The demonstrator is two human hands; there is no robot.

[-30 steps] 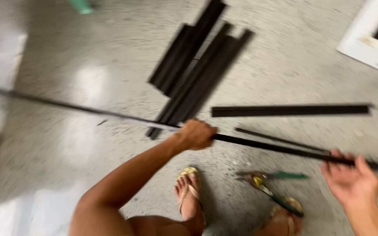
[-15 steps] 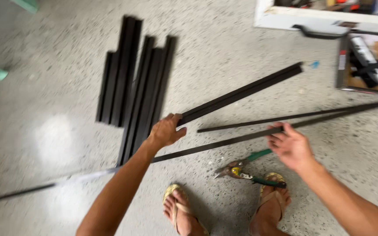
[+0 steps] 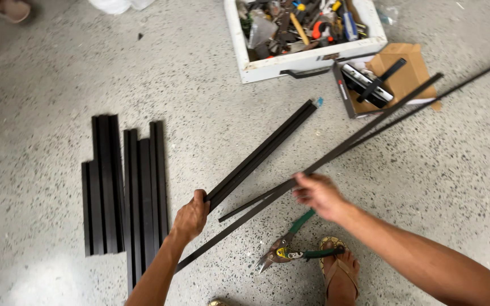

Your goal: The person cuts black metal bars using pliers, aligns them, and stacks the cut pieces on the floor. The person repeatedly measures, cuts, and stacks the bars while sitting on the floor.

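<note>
1. My left hand (image 3: 191, 218) is closed around the near end of a short black channel (image 3: 262, 154) that lies slanting on the floor (image 3: 58, 73).
2. My right hand (image 3: 319, 195) pinches a long black strip (image 3: 336, 152) at mid-length.
3. Green-handled snips (image 3: 291, 245) lie by my sandalled foot (image 3: 340, 271); a slip could drop metal there.
4. The strip's far end passes over the cardboard box (image 3: 404, 71) beside the white tool tray (image 3: 307, 59) and could snag it.

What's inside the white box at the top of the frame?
The white box is packed with jumbled hand tools: handles in yellow, blue and red, and grey metal parts. The pile covers the bottom, so whatever lies lower cannot be seen. A dark handle sits on its front wall.
</note>
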